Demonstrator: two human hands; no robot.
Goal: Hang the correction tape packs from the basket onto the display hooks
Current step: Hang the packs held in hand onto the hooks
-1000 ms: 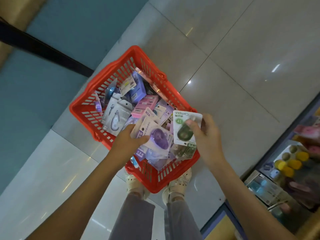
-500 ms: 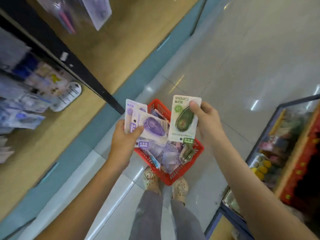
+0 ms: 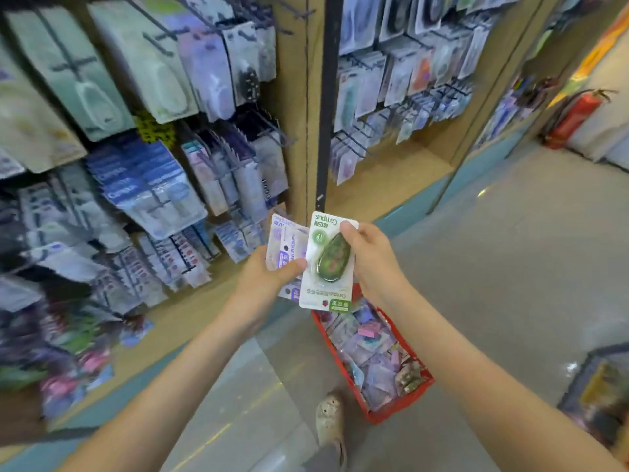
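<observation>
My right hand (image 3: 371, 260) pinches a white-and-green correction tape pack (image 3: 328, 264) by its right edge, held upright at chest height. My left hand (image 3: 265, 277) grips a few purple-and-white correction tape packs (image 3: 284, 247), its thumb pressed across their front; they sit just left of and partly behind the green pack. Below both hands the red basket (image 3: 401, 408) stands on the floor, filled with several more packs. Display hooks (image 3: 211, 165) loaded with hanging packs cover the wall to the left and ahead.
A black upright post (image 3: 328, 97) divides two wooden display panels. A red fire extinguisher (image 3: 575, 117) stands at the far right. My shoe (image 3: 330, 424) is beside the basket on the grey tiled floor. A low bin (image 3: 599, 396) of goods sits at the lower right.
My view has swung up from the basket to the display wall. Both hands have lifted their packs out of the basket and now hold them side by side before the hooks.
</observation>
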